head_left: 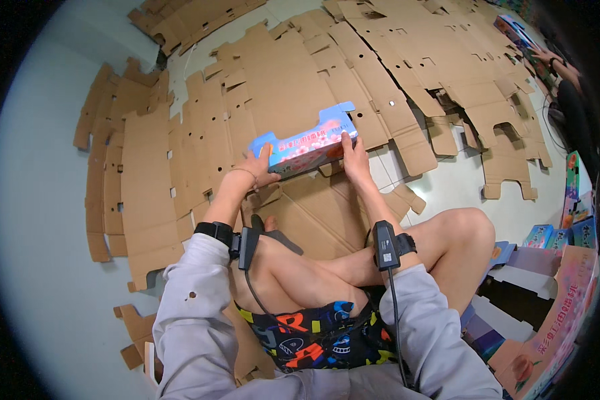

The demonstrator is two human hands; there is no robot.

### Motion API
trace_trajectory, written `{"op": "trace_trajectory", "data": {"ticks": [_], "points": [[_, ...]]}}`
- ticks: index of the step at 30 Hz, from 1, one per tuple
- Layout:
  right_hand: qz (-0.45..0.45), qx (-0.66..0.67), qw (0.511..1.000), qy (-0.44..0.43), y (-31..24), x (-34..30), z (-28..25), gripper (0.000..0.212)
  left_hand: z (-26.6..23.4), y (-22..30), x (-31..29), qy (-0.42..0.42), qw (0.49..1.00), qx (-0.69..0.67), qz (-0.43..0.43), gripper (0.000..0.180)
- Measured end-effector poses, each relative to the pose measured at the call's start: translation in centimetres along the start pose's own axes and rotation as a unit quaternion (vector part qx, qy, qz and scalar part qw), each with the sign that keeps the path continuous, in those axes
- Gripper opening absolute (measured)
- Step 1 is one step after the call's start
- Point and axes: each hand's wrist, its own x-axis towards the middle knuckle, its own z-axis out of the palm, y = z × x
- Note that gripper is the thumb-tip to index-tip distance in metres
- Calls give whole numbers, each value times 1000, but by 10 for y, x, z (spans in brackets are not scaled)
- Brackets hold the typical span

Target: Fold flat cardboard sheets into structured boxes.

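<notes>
Between my two hands is a long cardboard box (pixel 307 148), blue and pink with printed flowers, its raised end tabs pointing up and away from me. My left hand (pixel 255 169) grips its left end, with the thumb on the near side. At the right end, my right hand (pixel 354 157) holds the corner, thumb on the upper edge. The fingers beneath the box are hidden. Below it, a flat brown cardboard sheet (pixel 320 213) lies in front of my crossed legs.
Flattened brown cardboard (pixel 273 80) spreads over the tiled floor ahead. Printed boxes (pixel 560 237) stand at the right, near a large open pink box (pixel 557 320). Another person's hand (pixel 547 56) touches a similar box (pixel 513 30) at the far right. A wall (pixel 53 200) bounds the left.
</notes>
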Motion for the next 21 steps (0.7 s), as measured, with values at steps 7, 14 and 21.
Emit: {"op": "trace_trajectory", "data": {"ticks": [7, 14, 21], "points": [[-17, 34, 999, -37, 21, 11, -5, 70, -59, 45, -46, 89, 992, -82, -27, 73], [-32, 59, 997, -38, 8, 8, 5, 68, -15, 74, -45, 190, 924, -224, 247, 62], [51, 100, 989, -94, -8, -6, -3, 67, -6, 97, -59, 151, 969, -123, 153, 61]]}}
